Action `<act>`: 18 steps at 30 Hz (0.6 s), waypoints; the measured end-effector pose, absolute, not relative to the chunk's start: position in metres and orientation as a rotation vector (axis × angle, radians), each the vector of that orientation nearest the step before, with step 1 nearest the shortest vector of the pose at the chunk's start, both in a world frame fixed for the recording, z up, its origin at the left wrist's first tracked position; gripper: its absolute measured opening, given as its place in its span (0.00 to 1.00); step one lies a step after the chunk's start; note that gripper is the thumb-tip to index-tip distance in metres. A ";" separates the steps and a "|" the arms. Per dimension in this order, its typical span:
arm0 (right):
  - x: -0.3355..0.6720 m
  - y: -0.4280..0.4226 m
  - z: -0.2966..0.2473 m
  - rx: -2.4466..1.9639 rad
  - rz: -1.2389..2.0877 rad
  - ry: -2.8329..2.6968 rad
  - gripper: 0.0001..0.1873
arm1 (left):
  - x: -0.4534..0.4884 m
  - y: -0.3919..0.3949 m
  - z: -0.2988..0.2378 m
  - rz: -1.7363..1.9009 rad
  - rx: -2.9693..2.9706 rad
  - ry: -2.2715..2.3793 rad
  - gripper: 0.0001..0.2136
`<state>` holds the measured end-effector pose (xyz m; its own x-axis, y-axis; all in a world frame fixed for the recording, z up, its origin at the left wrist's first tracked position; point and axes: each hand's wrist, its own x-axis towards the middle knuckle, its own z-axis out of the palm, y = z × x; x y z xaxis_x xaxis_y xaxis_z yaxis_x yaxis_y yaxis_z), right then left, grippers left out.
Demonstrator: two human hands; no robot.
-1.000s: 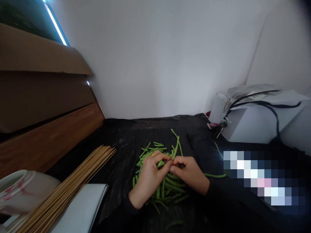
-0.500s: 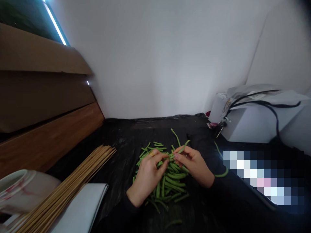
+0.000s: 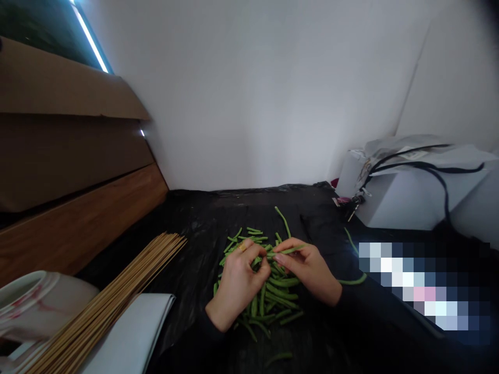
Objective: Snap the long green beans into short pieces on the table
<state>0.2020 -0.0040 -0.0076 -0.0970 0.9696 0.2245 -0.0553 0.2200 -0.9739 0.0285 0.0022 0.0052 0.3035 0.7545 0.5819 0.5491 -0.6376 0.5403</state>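
A pile of short green bean pieces (image 3: 273, 293) lies on black plastic sheeting (image 3: 202, 228). Both my hands hover over the pile, fingertips meeting. My left hand (image 3: 239, 280), with a gold ring, is curled and pinches one end of a green bean (image 3: 286, 251). My right hand (image 3: 307, 267) pinches the same bean, which sticks out level to the right above its fingers. A long uncut bean (image 3: 284, 221) lies behind the pile, and another (image 3: 353, 281) curves out to the right of my right wrist.
A bundle of bamboo skewers (image 3: 113, 298) lies at the left over a white sheet (image 3: 128, 337), beside a white bowl (image 3: 27, 306). Wooden panels (image 3: 78, 218) rise on the left. A white bag with black cords (image 3: 413, 182) stands at the back right.
My right hand lifted a bean from the pile, tilted it upward, then brought it level between both hands. My left hand stayed over the pile, fingers closing onto the bean's end.
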 end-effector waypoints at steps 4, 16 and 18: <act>0.203 -0.004 -0.008 -0.955 1.208 -1.342 0.11 | 0.031 0.001 0.011 1.392 2.101 1.199 0.05; 0.207 0.009 -0.020 -0.868 1.346 -0.984 0.16 | 0.024 0.012 0.012 1.386 1.536 1.082 0.04; 0.212 0.012 -0.018 -0.863 1.331 -0.933 0.17 | 0.024 0.012 0.011 1.340 1.787 1.094 0.03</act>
